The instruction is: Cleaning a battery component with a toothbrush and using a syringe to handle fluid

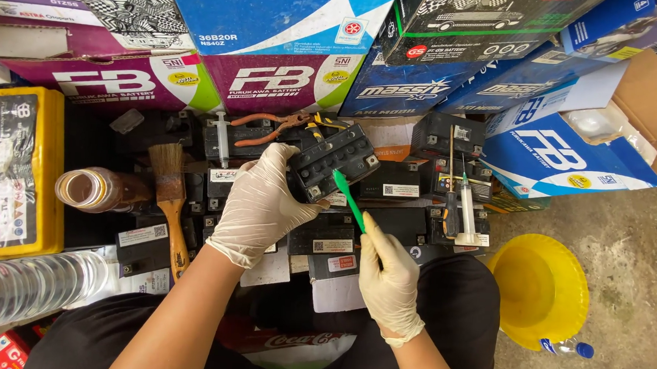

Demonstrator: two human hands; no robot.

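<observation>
My left hand (263, 203), in a pale rubber glove, grips a small black battery (334, 160) and holds it tilted above several other black batteries (389, 188). In my right hand (387, 275), gloved too, is a green toothbrush (348, 199), held by its handle. The brush head touches the lower right edge of the held battery.
A wooden paintbrush (169, 197) and a brown bottle (96, 189) lie to the left, next to a yellow case (14, 173). A syringe (468, 208) and screwdriver (451, 199) rest on batteries at right. Orange pliers (271, 126) lie behind. A yellow funnel (539, 288) sits on the concrete floor. Cardboard boxes (291, 45) are stacked at the back.
</observation>
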